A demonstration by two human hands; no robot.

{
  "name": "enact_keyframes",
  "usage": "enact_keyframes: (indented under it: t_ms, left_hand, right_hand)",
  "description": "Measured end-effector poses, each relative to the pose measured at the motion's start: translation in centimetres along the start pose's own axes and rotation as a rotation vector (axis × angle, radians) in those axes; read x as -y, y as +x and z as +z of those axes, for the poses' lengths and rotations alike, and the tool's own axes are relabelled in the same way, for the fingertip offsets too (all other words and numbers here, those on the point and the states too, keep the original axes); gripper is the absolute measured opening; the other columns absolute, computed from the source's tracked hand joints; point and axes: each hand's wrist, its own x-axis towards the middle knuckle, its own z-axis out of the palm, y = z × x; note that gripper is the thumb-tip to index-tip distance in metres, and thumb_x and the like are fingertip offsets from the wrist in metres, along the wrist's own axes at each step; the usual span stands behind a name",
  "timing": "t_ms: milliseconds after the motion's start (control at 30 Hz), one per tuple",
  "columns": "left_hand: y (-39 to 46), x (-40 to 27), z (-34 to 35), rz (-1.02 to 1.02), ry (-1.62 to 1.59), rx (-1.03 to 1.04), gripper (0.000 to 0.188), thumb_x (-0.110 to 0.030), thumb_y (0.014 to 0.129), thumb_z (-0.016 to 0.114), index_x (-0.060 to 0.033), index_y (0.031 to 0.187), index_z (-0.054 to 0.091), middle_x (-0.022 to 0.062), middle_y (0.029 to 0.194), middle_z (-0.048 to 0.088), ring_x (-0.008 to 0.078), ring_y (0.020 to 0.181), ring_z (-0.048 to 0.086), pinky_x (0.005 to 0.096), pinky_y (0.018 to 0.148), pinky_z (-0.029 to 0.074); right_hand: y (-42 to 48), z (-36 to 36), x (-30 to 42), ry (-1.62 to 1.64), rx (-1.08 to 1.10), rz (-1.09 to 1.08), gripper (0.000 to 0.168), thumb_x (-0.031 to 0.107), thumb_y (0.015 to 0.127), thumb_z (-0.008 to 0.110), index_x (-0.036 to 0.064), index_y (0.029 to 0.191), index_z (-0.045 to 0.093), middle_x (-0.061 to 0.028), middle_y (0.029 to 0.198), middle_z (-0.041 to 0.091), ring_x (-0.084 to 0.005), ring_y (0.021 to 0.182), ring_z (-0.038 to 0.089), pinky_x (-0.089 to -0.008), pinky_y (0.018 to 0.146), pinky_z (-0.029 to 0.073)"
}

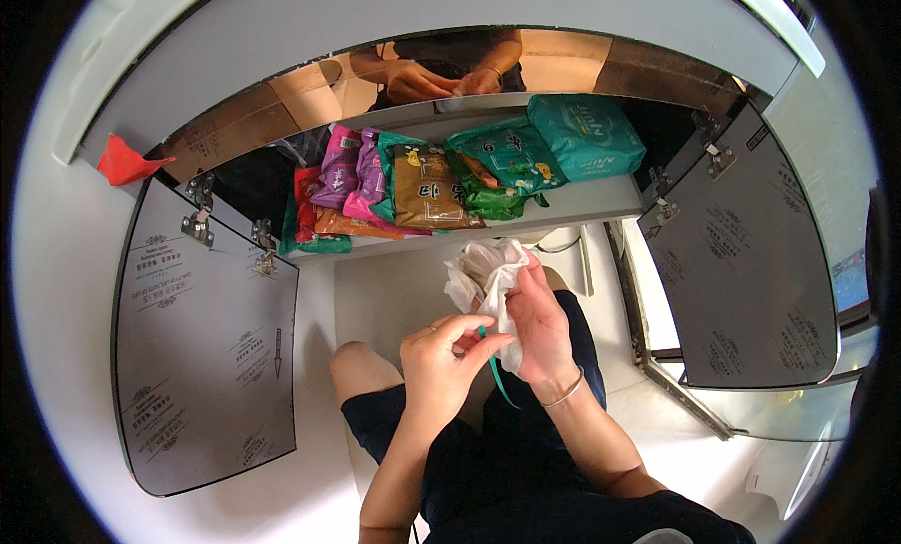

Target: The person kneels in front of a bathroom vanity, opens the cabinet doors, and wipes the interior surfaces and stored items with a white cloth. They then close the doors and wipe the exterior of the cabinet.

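Before my lap, my right hand (540, 319) holds a crumpled white plastic bag (486, 269), its bunched end rising above the fingers. The bag's contents are hidden. My left hand (443, 354) grips a narrow green ribbon (501, 382) between thumb and fingers, close against the bag's lower part; the ribbon's tail hangs down below. Beyond both hands stands an open cabinet with soft packets on its shelf (598, 199). Among these are a brown-gold packet (426, 188), a green packet (510, 153), a purple packet (340, 167) and a large teal package (588, 136).
The left cabinet door (211, 347) and right cabinet door (746, 262) are swung wide on metal hinges. A mirror-like panel (563, 58) above the shelf reflects the arms. A red piece (130, 162) is at the upper left corner. A glass panel's dark frame (676, 382) runs along the right.
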Motion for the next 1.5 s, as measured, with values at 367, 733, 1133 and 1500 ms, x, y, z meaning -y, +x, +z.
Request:
enact_keyframes:
  t_ms: [367,733,1133,1500]
  left_hand:
    - [-0.2,0.3,-2.2,-0.198,-0.232,-0.155,0.012,0.004,0.078,0.072,0.0079,0.089,0.066,0.0085,0.075,0.067,0.0109,0.071,0.063,0.0208,0.065,0.050]
    - [-1.9,2.1,-5.0,-0.168,-0.346,-0.248,0.011,-0.003,0.083,0.068,0.0060,0.084,0.062,0.0131,0.075,0.065,0.0196,0.064,0.063,0.0318,0.065,0.055]
    - [-4.4,4.1,-7.7,-0.332,-0.352,-0.508,0.007,0.000,0.081,0.066,0.0041,0.083,0.061,0.0115,0.072,0.064,0.0181,0.063,0.063,0.0335,0.063,0.057]
    - [-2.5,5.1,-9.2,-0.272,-0.414,-0.355,0.011,-0.007,0.088,0.063,0.0030,0.091,0.059,0.0093,0.079,0.061,0.0162,0.069,0.061,0.0293,0.064,0.055]
  right_hand:
    - [0.4,-2.3,2.7,0.165,0.041,-0.064,0.042,0.019,0.095,0.048,0.010,0.135,0.037,-0.0095,0.133,0.048,-0.0218,0.126,0.043,-0.0426,0.106,0.033]
    - [5.5,-11.0,10.7,-0.660,-0.215,-0.670,0.052,0.005,0.092,0.046,0.006,0.142,0.030,-0.0122,0.146,0.034,-0.0244,0.134,0.035,-0.0369,0.106,0.037]
    - [12.4,-22.0,5.1,-2.443,-0.286,-0.930,0.024,0.015,0.086,0.050,0.008,0.064,0.058,-0.0139,0.064,0.062,-0.0301,0.065,0.060,-0.0478,0.079,0.045]
    - [1.3,-14.8,7.3,-1.574,-0.525,-0.537,0.026,0.023,0.090,0.059,-0.002,0.091,0.066,-0.0172,0.070,0.064,-0.0273,0.057,0.060,-0.0337,0.059,0.047]
